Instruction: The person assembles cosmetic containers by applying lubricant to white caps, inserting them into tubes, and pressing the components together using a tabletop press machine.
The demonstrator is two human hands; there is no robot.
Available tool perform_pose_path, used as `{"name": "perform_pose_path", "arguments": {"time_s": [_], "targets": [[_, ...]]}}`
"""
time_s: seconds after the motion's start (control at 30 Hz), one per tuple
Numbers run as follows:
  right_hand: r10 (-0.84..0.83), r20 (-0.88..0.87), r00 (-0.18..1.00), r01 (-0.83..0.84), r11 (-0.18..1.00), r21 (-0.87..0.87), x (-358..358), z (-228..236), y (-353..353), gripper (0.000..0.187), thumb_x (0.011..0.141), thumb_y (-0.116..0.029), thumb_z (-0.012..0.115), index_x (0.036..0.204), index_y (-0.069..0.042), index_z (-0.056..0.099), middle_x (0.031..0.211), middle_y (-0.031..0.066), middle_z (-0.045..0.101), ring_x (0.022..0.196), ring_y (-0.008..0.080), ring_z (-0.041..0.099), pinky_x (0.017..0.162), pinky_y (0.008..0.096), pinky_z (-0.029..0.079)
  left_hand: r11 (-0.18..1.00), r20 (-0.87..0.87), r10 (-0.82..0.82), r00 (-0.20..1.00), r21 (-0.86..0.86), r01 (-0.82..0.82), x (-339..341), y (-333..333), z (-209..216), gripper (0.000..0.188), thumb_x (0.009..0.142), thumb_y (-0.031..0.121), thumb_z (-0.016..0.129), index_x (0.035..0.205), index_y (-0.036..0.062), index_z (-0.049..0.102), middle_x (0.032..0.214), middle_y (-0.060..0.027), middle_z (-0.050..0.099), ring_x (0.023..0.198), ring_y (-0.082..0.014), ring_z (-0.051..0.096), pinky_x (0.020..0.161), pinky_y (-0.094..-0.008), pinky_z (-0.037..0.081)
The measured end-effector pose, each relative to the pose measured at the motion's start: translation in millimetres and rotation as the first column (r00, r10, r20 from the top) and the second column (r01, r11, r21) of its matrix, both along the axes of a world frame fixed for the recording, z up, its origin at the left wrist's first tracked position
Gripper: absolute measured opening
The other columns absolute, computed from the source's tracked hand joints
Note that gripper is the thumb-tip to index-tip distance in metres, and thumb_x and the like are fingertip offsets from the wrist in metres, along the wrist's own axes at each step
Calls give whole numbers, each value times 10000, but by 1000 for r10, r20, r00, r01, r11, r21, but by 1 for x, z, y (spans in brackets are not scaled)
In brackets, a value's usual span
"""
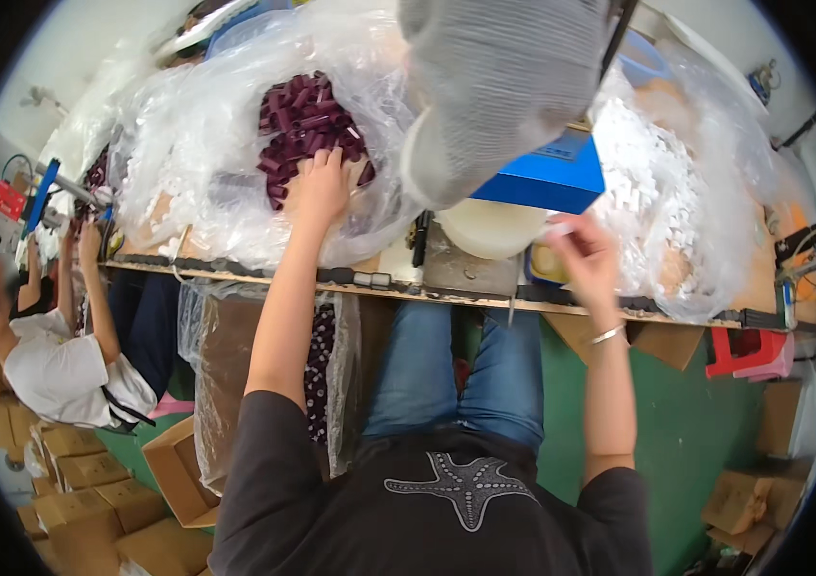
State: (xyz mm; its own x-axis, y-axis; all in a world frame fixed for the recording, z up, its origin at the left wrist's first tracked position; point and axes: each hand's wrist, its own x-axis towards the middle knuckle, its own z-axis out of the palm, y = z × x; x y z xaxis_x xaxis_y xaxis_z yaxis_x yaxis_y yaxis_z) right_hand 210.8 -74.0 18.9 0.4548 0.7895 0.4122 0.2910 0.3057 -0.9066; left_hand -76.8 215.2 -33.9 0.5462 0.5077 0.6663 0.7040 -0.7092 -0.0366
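My left hand (324, 187) lies on a pile of small maroon cylinder-shaped pieces (307, 120), its fingers stretched out over the near edge. These pieces rest in a clear plastic sheet on the bench. To the right, my right hand (588, 257) pinches a small white piece (560, 229) between thumb and fingertips. It hovers by the front of a blue machine (557, 182), just right of a pale round dish (490, 230). Below the dish is a metal plate (466, 274). Beyond my right hand spreads a heap of white pieces (653, 197) on plastic.
A grey knit-covered object (499, 86) hangs over the machine. Under the bench edge stands a plastic-lined box (235, 384) with dark pieces. At left another person (62, 374) works near cartons (91, 509). A red stool (739, 353) stands at right.
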Motion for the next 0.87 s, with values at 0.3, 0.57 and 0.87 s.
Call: {"name": "perform_pose_path", "arguments": {"time_s": [0.3, 0.57, 0.87], "targets": [[202, 423, 883, -85, 956, -279, -62, -4, 4, 163, 814, -109, 720, 946, -22, 677, 679, 98, 596, 544, 150, 528, 525, 282, 427, 980, 81, 78, 994, -189, -62, 2, 12, -31, 328, 743, -50, 572, 1066, -14, 528, 989, -227, 583, 904, -420, 563, 820, -443, 468], [267, 454, 850, -127, 940, -316, -56, -10, 9, 155, 791, -112, 729, 917, -38, 677, 650, 92, 588, 521, 182, 528, 508, 299, 419, 506, 830, 263, 491, -552, 663, -5, -101, 3, 326, 862, -82, 566, 1183, -27, 542, 1059, -39, 597, 942, -103, 560, 826, -241, 441], [63, 539, 840, 69, 973, -221, -56, 8, -16, 250, 782, -214, 736, 956, -59, 644, 879, 145, 641, 771, 301, 604, 667, 391, 475, 448, 845, 125, 520, -516, 730, -8, -98, -6, 360, 855, -69, 594, 1206, -15, 542, 1181, -97, 611, 1055, -163, 576, 948, -294, 426]]}}
